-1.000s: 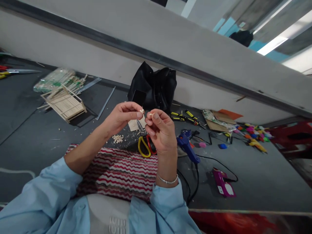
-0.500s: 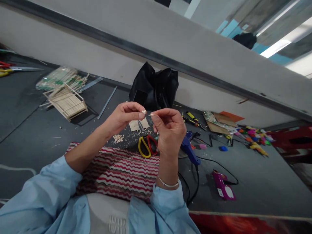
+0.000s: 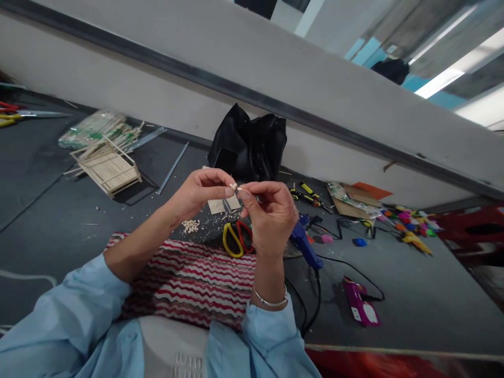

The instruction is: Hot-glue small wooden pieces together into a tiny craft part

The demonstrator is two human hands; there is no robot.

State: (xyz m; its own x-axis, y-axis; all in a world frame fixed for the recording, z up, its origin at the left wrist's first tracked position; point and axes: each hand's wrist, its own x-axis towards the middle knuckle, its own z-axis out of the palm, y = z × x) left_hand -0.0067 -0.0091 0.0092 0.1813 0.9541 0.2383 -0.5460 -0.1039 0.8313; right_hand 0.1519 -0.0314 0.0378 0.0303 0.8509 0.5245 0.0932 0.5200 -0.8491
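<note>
Wood bits (image 3: 235,186) pinched between left hand (image 3: 200,193); right hand (image 3: 271,215).

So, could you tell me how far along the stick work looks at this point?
Done: a slatted stick frame lies finished-looking on the floor, and a small heap of cut bits sits by the scissors. In hand: the left hand and right hand pinch tiny pieces tip to tip. Left: a bundle of uncut sticks remains, and the glue gun lies unused.
</note>
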